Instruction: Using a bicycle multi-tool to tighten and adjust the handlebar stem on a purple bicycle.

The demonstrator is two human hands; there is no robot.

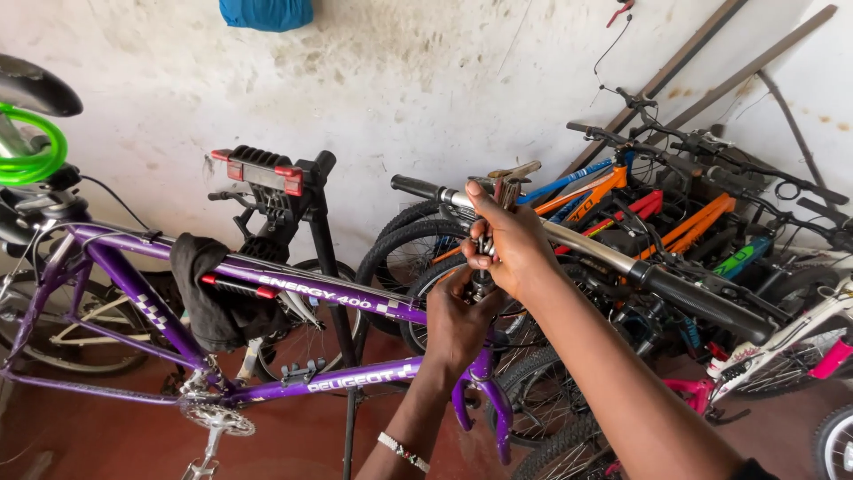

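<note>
Purple bike point(267, 289) — orange bikes point(675, 213) crowd behind.

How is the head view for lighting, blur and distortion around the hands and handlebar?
Head view: soft, even daylight, no harsh glare. The left hand and right hand at the handlebar are sharp. The purple bike frame is clear too. Wide-angle bending shows at the edges, and the bikes by the wall sit in dimmer shade.
</note>
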